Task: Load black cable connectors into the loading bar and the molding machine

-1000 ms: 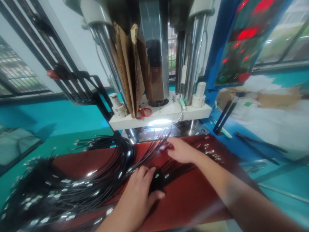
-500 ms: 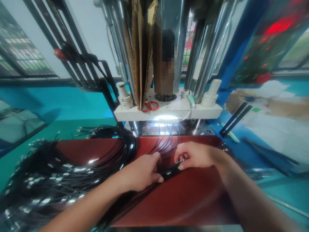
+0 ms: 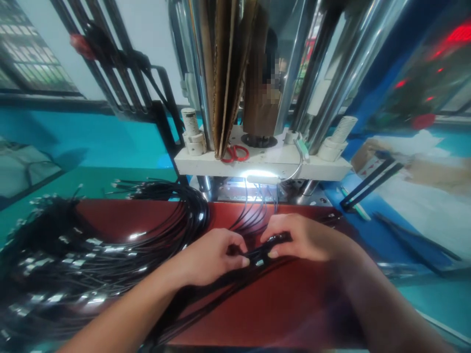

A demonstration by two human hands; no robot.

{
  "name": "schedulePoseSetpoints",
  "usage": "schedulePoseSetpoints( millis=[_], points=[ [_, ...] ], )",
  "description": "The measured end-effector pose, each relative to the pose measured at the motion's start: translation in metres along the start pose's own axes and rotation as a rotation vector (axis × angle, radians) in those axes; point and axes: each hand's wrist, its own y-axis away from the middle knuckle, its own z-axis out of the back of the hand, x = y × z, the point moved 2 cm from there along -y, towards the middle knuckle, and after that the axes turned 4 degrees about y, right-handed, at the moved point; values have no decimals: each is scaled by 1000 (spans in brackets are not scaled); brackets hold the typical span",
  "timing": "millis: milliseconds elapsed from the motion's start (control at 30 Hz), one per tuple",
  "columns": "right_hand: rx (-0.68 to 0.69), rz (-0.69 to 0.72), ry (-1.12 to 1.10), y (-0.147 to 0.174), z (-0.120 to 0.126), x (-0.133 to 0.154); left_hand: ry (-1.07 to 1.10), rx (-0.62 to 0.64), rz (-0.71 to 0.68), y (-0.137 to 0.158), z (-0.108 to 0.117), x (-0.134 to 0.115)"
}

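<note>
Several black cables run in a loose bundle across the red-brown board. My left hand is closed, thumb and fingers pinched on the bundle left of a small white label. To its right, my right hand grips the same cables between thumb and curled fingers; the exact hold is partly hidden. More thin cables come out of the lit gap of the press just behind my hands. At the left lies a big pile of black cables with pale labels and metal ends.
Red-handled scissors and upright cardboard rest on the white press plate, between steel columns. A small lamp shines at its front edge. Black bars and white sheeting are on the right. A person is partly visible behind the press.
My right hand has shifted its hold, and a dark bundle now shows in it where a metal cable end showed before. Cable ends now lie to its right. The view has tilted slightly.
</note>
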Motion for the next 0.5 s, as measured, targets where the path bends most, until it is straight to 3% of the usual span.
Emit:
schedulePoseSetpoints(
  millis=[233, 500],
  points=[
    [-42, -1, 27, 0, -2, 1, 195, 10, 48, 1, 2, 8],
    [-59, -114, 20, 1, -9, -9, 63, -7, 50, 2, 3, 5]
  ],
)
